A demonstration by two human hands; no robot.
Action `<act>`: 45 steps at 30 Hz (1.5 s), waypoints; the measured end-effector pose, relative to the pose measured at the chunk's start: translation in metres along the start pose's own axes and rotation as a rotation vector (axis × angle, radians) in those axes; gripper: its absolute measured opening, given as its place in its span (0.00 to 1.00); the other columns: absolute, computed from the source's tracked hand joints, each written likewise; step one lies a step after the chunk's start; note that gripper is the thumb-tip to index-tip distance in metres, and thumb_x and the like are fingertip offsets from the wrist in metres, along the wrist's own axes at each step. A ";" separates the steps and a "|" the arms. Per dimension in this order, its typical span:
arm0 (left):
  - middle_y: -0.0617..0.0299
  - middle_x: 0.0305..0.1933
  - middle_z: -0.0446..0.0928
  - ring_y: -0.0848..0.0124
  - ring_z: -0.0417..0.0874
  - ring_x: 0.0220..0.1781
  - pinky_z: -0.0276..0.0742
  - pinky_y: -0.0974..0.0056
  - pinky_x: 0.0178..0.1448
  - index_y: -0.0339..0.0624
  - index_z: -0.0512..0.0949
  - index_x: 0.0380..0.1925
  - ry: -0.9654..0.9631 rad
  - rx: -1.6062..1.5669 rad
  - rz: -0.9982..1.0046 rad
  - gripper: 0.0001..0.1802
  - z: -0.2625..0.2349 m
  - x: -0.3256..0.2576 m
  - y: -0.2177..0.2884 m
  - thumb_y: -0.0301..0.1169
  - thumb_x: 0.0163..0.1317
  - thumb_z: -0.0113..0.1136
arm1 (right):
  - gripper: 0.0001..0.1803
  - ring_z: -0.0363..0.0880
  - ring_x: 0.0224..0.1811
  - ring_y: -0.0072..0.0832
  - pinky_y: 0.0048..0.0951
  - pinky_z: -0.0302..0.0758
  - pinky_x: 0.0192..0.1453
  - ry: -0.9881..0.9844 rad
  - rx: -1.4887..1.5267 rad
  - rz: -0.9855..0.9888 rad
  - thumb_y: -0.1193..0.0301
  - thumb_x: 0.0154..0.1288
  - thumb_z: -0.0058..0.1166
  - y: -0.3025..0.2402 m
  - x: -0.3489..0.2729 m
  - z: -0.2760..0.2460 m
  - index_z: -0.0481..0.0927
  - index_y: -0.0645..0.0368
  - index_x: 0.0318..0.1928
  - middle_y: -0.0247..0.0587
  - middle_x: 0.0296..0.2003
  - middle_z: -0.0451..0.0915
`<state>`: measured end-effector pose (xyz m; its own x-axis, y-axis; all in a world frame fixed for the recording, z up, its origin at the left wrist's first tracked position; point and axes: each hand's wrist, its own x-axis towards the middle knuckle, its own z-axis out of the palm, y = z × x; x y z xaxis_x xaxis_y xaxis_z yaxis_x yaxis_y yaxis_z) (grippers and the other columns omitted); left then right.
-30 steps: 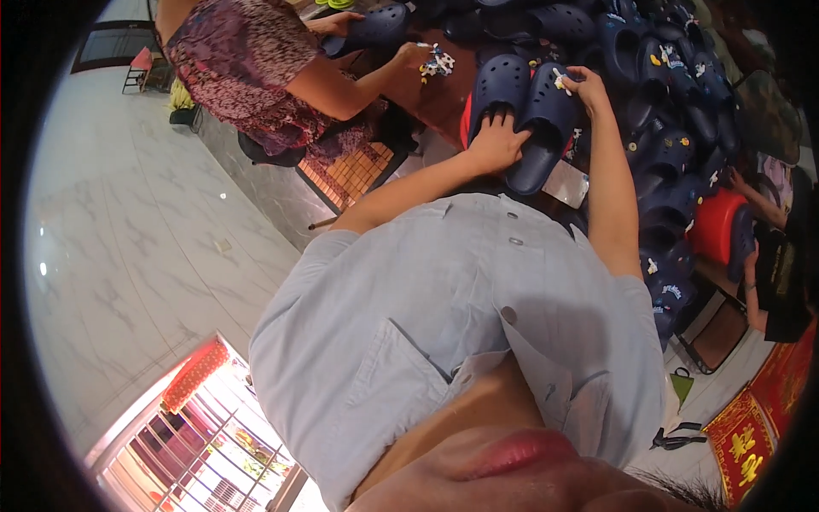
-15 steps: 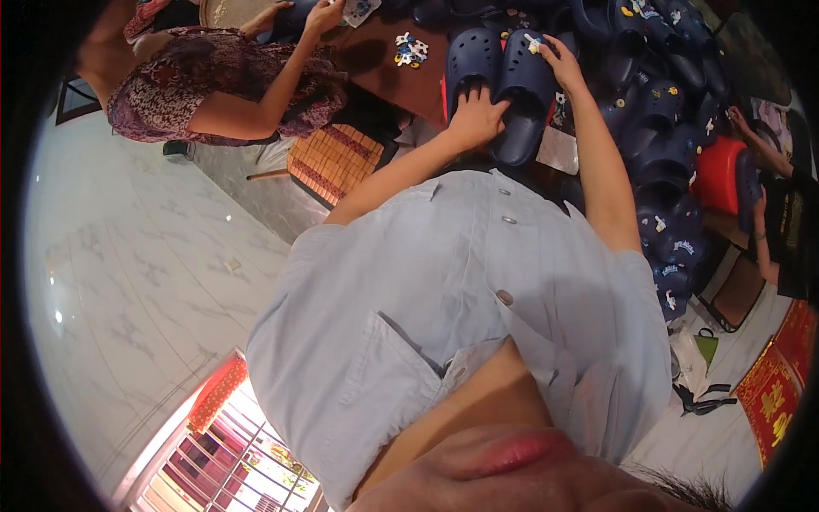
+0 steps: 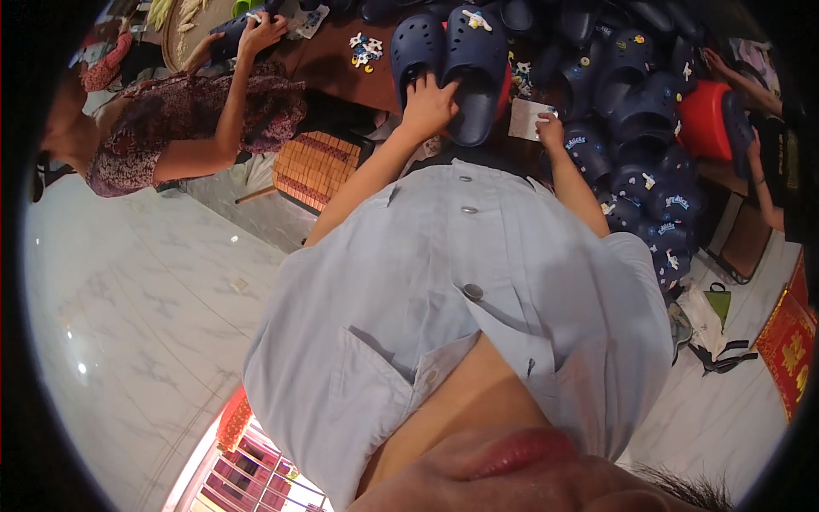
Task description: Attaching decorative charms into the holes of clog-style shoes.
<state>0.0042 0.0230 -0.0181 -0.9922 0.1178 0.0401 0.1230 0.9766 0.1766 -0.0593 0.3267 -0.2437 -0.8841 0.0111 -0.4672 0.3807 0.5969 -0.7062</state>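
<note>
A pair of navy clogs sits in front of me, with red showing at the edge beneath. My left hand (image 3: 431, 107) has its fingers inside the opening of the left clog (image 3: 417, 51), and its thumb reaches toward the right clog (image 3: 472, 77). A white character charm (image 3: 476, 20) is fixed on the right clog's toe. My right hand (image 3: 551, 131) is closed at the edge of a pale flat packet (image 3: 524, 119); whatever its fingertips pinch is too small to make out. Several loose charms (image 3: 366, 51) lie left of the clogs.
Navy clogs with charms (image 3: 644, 111) are heaped on the right. At left, a person's hands (image 3: 260, 32) hold another clog. Another person's hand (image 3: 754, 147) is beside a clog and a red object (image 3: 706, 115) at far right. A woven-top stool (image 3: 316, 168) stands at left.
My right hand has left the charm on the right clog and come down to the pale packet. My left hand stays at the left clog. The whole view has shifted slightly.
</note>
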 end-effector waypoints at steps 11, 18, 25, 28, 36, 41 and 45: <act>0.31 0.58 0.63 0.38 0.65 0.61 0.62 0.41 0.62 0.53 0.71 0.56 0.006 0.021 -0.093 0.28 0.013 0.002 -0.021 0.37 0.50 0.59 | 0.29 0.68 0.57 0.61 0.52 0.70 0.59 0.003 -0.657 -0.411 0.73 0.59 0.50 -0.108 0.031 0.032 0.66 0.53 0.63 0.66 0.65 0.54; 0.28 0.58 0.63 0.39 0.68 0.59 0.65 0.45 0.59 0.56 0.72 0.58 -0.039 -0.005 -0.106 0.30 0.005 -0.003 -0.007 0.37 0.50 0.58 | 0.34 0.73 0.49 0.63 0.51 0.73 0.51 -0.130 -0.369 -0.137 0.48 0.66 0.42 -0.087 0.051 0.049 0.53 0.53 0.65 0.70 0.47 0.72; 0.27 0.59 0.62 0.38 0.66 0.61 0.63 0.45 0.61 0.57 0.71 0.59 -0.110 -0.062 -0.170 0.31 -0.007 -0.008 0.001 0.35 0.51 0.58 | 0.25 0.74 0.46 0.67 0.55 0.71 0.52 -0.098 -0.372 -0.135 0.49 0.69 0.38 -0.072 0.062 0.061 0.61 0.52 0.56 0.74 0.46 0.71; 0.26 0.59 0.61 0.37 0.64 0.61 0.64 0.45 0.61 0.57 0.71 0.59 -0.100 -0.059 -0.123 0.30 -0.006 0.002 0.000 0.36 0.51 0.58 | 0.26 0.74 0.45 0.67 0.55 0.71 0.51 -0.143 -0.377 -0.281 0.48 0.68 0.39 -0.070 0.074 0.046 0.60 0.54 0.55 0.75 0.44 0.72; 0.27 0.57 0.63 0.38 0.66 0.59 0.63 0.44 0.60 0.55 0.72 0.58 -0.031 -0.021 -0.106 0.29 -0.004 0.002 -0.005 0.35 0.50 0.57 | 0.26 0.74 0.46 0.65 0.55 0.71 0.52 -0.142 -0.421 -0.231 0.52 0.68 0.42 -0.064 0.076 0.048 0.60 0.57 0.57 0.72 0.44 0.73; 0.29 0.55 0.64 0.37 0.65 0.59 0.63 0.44 0.60 0.54 0.73 0.56 -0.060 -0.039 -0.110 0.28 0.002 -0.003 -0.010 0.35 0.50 0.57 | 0.26 0.74 0.47 0.64 0.56 0.70 0.53 -0.170 -0.392 -0.277 0.55 0.67 0.43 -0.077 0.075 0.037 0.59 0.56 0.59 0.70 0.44 0.74; 0.30 0.54 0.64 0.35 0.64 0.60 0.63 0.43 0.60 0.53 0.73 0.56 -0.078 -0.070 -0.119 0.28 -0.006 0.001 -0.007 0.35 0.51 0.56 | 0.20 0.76 0.43 0.62 0.56 0.73 0.49 -0.081 -0.346 -0.290 0.60 0.67 0.42 -0.084 0.076 0.038 0.66 0.63 0.51 0.69 0.41 0.75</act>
<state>0.0027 0.0150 -0.0136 -0.9980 0.0184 -0.0607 0.0031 0.9699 0.2435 -0.1477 0.2471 -0.2403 -0.9114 -0.2510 -0.3261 -0.0051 0.7992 -0.6010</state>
